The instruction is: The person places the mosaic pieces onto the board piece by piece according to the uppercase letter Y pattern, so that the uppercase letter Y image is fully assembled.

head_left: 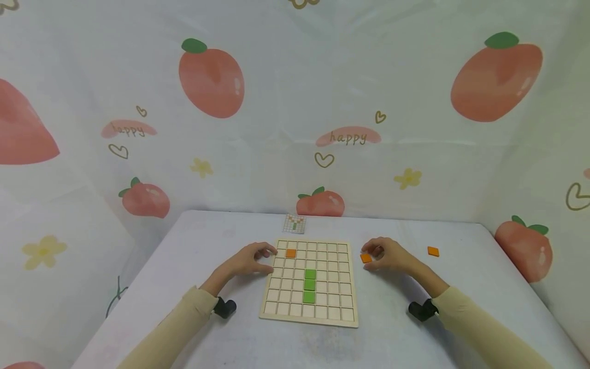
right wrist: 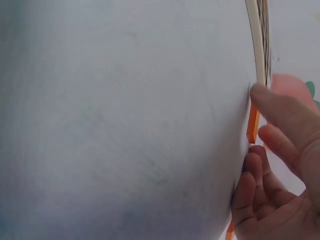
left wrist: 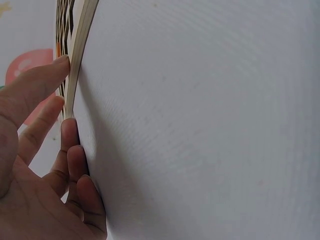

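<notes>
A square wooden grid board [head_left: 309,322] lies on the table, holding one orange tile [head_left: 291,253] at its upper left and three green tiles [head_left: 310,285] in a column. The left hand [head_left: 249,260] rests at the board's left edge, thumb and fingers apart; in the left wrist view its thumb [left wrist: 47,80] touches the board's side [left wrist: 75,70]. Just right of the board, the right hand [head_left: 389,254] pinches an orange tile [head_left: 366,258] between thumb and fingers. The right wrist view shows this tile [right wrist: 253,122] low at the table surface, beside the thumb [right wrist: 287,112].
Another orange tile [head_left: 433,251] lies on the table to the right of the right hand. A small card with a printed coloured grid [head_left: 294,224] lies behind the board. A patterned cloth [head_left: 276,102] hangs behind the table [head_left: 221,343].
</notes>
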